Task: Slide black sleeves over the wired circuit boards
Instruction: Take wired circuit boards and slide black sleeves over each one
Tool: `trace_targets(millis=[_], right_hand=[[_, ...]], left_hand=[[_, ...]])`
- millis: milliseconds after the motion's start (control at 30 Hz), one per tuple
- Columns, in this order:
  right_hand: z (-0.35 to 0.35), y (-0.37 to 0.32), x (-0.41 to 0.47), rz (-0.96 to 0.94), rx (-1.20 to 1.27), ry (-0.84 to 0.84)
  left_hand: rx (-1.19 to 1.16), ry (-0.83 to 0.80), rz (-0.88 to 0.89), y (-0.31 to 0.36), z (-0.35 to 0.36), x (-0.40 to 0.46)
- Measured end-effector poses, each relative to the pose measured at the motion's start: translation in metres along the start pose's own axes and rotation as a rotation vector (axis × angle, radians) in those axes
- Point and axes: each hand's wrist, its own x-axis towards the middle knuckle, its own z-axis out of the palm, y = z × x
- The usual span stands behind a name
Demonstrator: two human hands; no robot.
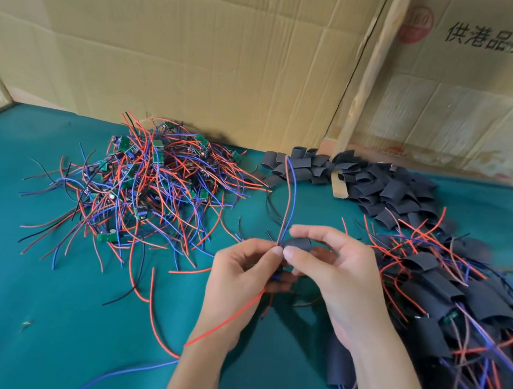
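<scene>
Above the green cloth, my right hand (333,273) pinches a black sleeve (299,244) between thumb and fingers. My left hand (242,276) grips a wired board that is mostly hidden in my fingers. Its red and blue wires (290,196) run up through the sleeve, and more of them trail down past my wrist. A heap of bare green boards with red, blue and black wires (146,183) lies to the left. Empty black sleeves (380,187) are piled at the back right. Sleeved boards (452,306) are heaped on the right.
Cardboard sheets (205,45) stand as a wall behind the table, with a wooden post (367,77) between them. The green cloth (12,307) covers the table. One sleeved board (340,365) lies under my right forearm. A small tan piece (340,185) sits among the empty sleeves.
</scene>
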Motion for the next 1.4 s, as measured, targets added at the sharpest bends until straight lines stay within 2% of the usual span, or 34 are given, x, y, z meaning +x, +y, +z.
trace_targets(millis=[200, 267, 433, 533, 767, 1000, 1400], right_hand=[[0.0, -0.001, 0.0, 0.004, 0.102, -0.04], [0.0, -0.004, 0.001, -0.028, 0.08, 0.04], [-0.022, -0.035, 0.009, -0.252, 0.057, 0.38], [-0.033, -0.058, 0.011, -0.38, -0.009, 0.458], [-0.013, -0.072, 0.02, -0.526, -0.333, 0.44], [-0.007, -0.063, 0.024, -0.564, -0.426, 0.503], [-0.024, -0.058, 0.029, -0.401, -0.129, 0.395]], left_hand=[[-0.011, 0.008, -0.013, 0.0, 0.0, 0.0], [-0.012, 0.025, -0.01, 0.0, 0.001, 0.0], [0.01, 0.018, -0.002, -0.003, 0.003, 0.002], [0.021, 0.003, -0.006, -0.004, 0.007, 0.002], [0.039, 0.0, -0.012, -0.003, 0.007, 0.001], [0.061, -0.025, 0.013, -0.003, 0.007, 0.0], [0.043, -0.031, 0.047, -0.001, 0.006, -0.001]])
